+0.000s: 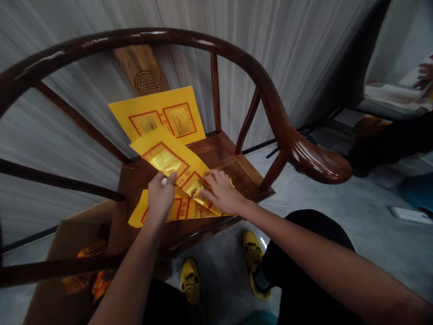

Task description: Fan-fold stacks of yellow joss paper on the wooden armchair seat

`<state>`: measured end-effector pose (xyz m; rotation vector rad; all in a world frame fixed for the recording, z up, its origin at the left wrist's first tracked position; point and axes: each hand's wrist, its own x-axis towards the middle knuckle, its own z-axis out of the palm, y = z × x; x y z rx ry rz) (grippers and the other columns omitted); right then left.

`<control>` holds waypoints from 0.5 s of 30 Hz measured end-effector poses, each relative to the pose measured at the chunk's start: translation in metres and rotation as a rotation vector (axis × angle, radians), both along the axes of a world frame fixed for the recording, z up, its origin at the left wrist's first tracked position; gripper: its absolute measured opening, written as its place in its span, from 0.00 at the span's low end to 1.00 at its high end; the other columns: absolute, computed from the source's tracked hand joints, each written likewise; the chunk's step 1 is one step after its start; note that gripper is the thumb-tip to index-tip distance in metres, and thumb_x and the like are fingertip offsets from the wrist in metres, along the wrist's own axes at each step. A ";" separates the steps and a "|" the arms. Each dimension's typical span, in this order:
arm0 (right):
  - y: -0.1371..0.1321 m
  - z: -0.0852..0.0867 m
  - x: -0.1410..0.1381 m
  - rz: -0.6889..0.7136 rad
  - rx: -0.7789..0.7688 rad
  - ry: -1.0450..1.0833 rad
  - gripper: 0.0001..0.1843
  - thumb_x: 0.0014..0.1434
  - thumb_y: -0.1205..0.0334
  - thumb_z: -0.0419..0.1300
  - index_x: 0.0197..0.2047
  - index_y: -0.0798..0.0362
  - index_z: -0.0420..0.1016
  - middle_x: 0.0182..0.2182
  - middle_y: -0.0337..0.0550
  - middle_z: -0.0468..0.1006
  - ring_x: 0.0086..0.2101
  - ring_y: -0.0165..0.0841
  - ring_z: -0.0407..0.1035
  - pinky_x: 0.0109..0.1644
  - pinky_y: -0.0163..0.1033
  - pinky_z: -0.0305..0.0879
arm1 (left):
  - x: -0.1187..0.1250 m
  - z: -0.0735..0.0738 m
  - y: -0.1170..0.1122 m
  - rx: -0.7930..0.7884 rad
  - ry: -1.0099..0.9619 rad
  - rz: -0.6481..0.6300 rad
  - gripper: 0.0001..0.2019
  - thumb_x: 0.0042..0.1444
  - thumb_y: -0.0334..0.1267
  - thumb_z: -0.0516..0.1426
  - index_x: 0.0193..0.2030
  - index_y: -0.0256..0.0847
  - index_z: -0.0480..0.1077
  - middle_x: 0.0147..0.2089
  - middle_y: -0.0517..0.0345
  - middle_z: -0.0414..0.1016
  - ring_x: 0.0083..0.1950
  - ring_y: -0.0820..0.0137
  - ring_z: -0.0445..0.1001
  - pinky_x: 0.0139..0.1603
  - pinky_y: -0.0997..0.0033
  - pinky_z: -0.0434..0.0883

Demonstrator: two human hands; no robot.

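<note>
Yellow paper sheets with red frames and gold foil squares lie on the seat of a dark wooden chair (233,155). My left hand (160,196) pinches the edge of one sheet (165,158) that is lifted and curling. My right hand (221,192) presses with bent fingers on the same sheet near its lower gold square. A stack of like sheets (182,210) lies flat under both hands. Another sheet (158,115) leans against the chair back.
The chair's curved armrest (297,149) arcs around the seat. A cardboard box (67,253) with gold and orange folded pieces sits at the lower left. My yellow shoes (189,280) rest on the grey floor. A white phone (411,214) lies at right.
</note>
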<state>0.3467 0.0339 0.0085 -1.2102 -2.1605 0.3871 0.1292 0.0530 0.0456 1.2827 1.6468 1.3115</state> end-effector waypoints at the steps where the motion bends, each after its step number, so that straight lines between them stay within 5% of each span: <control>1: 0.006 0.006 0.002 -0.054 0.008 0.119 0.29 0.75 0.41 0.50 0.66 0.54 0.68 0.64 0.59 0.68 0.62 0.49 0.62 0.68 0.60 0.60 | -0.003 0.011 -0.007 0.072 0.015 -0.015 0.21 0.56 0.55 0.67 0.48 0.40 0.80 0.44 0.51 0.84 0.50 0.53 0.80 0.56 0.55 0.76; 4: 0.023 0.026 0.001 -0.049 -0.083 0.543 0.27 0.71 0.41 0.58 0.64 0.51 0.71 0.60 0.54 0.75 0.59 0.46 0.68 0.66 0.55 0.64 | -0.010 0.041 -0.028 0.154 -0.097 -0.132 0.21 0.59 0.52 0.67 0.54 0.44 0.79 0.48 0.54 0.84 0.57 0.55 0.79 0.65 0.55 0.73; 7: 0.025 0.044 -0.006 0.074 -0.296 0.867 0.20 0.66 0.40 0.64 0.44 0.48 0.80 0.43 0.43 0.83 0.45 0.39 0.75 0.52 0.45 0.72 | -0.007 0.056 -0.039 0.127 -0.307 -0.217 0.20 0.61 0.48 0.68 0.56 0.44 0.78 0.52 0.52 0.83 0.58 0.57 0.80 0.64 0.56 0.75; 11: 0.015 0.063 -0.012 0.191 -0.623 1.118 0.15 0.57 0.46 0.75 0.40 0.47 0.84 0.38 0.37 0.83 0.38 0.32 0.75 0.43 0.37 0.72 | 0.003 0.049 -0.029 0.141 -0.501 -0.163 0.15 0.64 0.47 0.65 0.52 0.42 0.79 0.53 0.50 0.84 0.59 0.58 0.80 0.64 0.58 0.76; 15: 0.014 0.074 -0.013 0.311 -0.878 1.119 0.13 0.54 0.53 0.78 0.40 0.49 0.86 0.37 0.37 0.84 0.35 0.28 0.76 0.43 0.34 0.74 | 0.011 0.040 -0.010 0.064 -0.696 -0.044 0.12 0.69 0.43 0.59 0.48 0.39 0.79 0.49 0.50 0.85 0.57 0.59 0.82 0.62 0.58 0.78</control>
